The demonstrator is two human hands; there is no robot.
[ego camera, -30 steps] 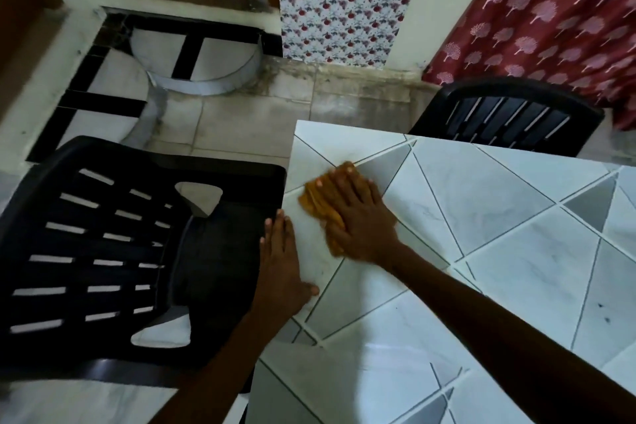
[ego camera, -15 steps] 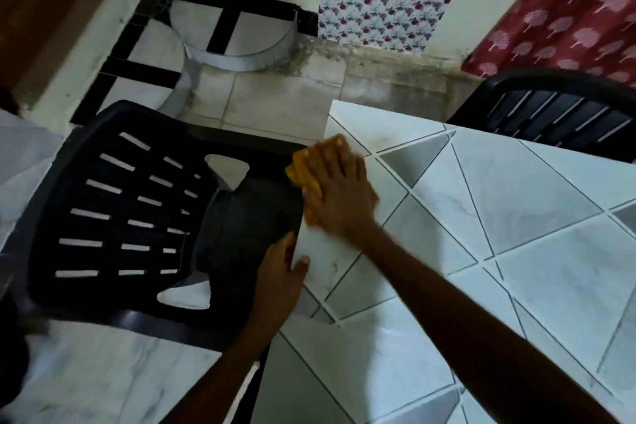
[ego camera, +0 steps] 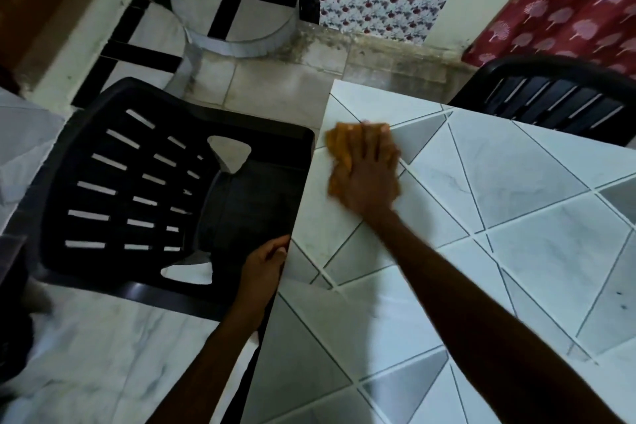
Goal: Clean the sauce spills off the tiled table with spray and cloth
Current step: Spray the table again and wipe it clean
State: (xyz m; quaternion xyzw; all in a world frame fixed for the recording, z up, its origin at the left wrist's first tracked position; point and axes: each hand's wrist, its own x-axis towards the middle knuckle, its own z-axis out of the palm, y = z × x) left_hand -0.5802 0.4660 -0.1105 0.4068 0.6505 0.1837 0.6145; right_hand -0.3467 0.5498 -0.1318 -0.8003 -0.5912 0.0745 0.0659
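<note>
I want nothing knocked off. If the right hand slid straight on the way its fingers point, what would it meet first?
Likely nothing: ahead of the right hand and its orange cloth lies only bare tile, then the far edge of the tiled table near its corner, with floor beyond.

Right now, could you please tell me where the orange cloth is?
In the head view, the cloth lies on the table near its far left corner, pressed under the right hand, just right of the black chair.
</note>
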